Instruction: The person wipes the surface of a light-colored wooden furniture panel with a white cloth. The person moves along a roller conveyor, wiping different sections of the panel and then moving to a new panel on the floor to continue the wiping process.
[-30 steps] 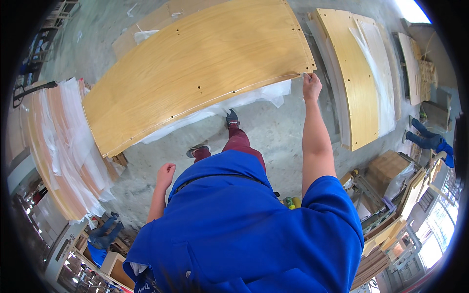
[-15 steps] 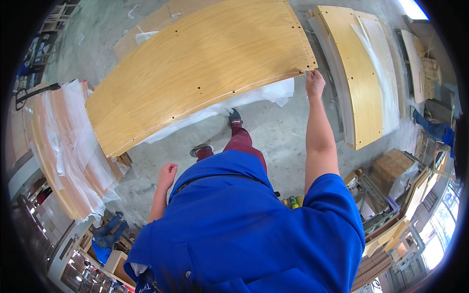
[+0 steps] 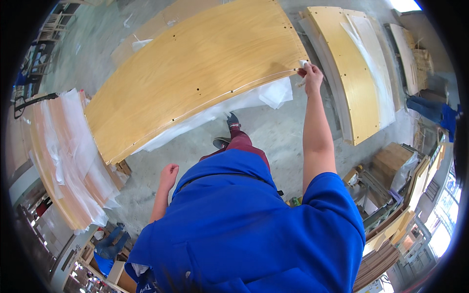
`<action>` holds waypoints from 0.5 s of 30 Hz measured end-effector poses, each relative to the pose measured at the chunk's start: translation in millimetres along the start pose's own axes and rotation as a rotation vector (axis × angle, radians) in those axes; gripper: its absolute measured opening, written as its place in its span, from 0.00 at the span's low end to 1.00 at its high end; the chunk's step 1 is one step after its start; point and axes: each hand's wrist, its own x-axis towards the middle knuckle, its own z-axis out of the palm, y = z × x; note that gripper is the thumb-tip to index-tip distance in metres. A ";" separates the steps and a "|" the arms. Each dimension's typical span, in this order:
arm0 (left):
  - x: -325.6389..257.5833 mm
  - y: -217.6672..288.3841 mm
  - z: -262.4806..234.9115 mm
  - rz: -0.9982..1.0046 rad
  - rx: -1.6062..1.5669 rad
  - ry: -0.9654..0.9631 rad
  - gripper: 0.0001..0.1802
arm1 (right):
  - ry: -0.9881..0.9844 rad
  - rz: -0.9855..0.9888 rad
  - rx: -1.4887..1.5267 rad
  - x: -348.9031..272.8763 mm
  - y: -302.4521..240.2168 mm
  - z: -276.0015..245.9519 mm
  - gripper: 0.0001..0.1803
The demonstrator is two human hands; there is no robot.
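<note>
A large yellowish wooden panel (image 3: 195, 53) with dark holes lies in front of me, one side curved. Along its near edge runs a thin white line (image 3: 205, 102). At the panel's right near corner, my right hand (image 3: 312, 78) pinches a small white piece (image 3: 303, 63) between thumb and fingers; its exact kind is too small to tell. My left hand (image 3: 169, 172) hangs low by my side, away from the panel, fingers curled with nothing visible in them. White wrapping sheet (image 3: 276, 93) sticks out from under the panel's near edge.
To the right lies another stack of yellowish panels (image 3: 337, 53) with white sheeting. A stack of curved boards with film (image 3: 58, 156) stands at the left. Cartons (image 3: 391, 163) and racks are at lower right. Other people (image 3: 435, 115) in blue are at the far right and lower left (image 3: 110, 246).
My right hand has shifted slightly up over the panel's corner, and the white piece now shows in its fingers. My left foot has come closer to the other one.
</note>
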 end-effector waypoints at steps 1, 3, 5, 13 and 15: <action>2.1 -5.0 3.1 0.007 -0.006 0.004 0.13 | -0.034 0.043 -0.002 -9.6 -5.4 3.2 0.11; 5.3 -14.4 11.2 0.010 -0.026 0.002 0.13 | 0.023 0.060 0.131 -35.0 -14.6 14.8 0.11; 9.9 -19.0 18.8 0.010 -0.050 -0.017 0.13 | 0.027 0.073 0.146 -50.7 -21.7 12.8 0.11; 19.4 -40.8 53.5 -0.066 -0.029 -0.083 0.14 | -0.151 0.360 0.449 -69.2 -56.8 19.2 0.10; 20.9 -37.1 53.2 -0.109 -0.067 -0.082 0.14 | -0.197 0.358 0.408 -60.2 -63.3 22.3 0.16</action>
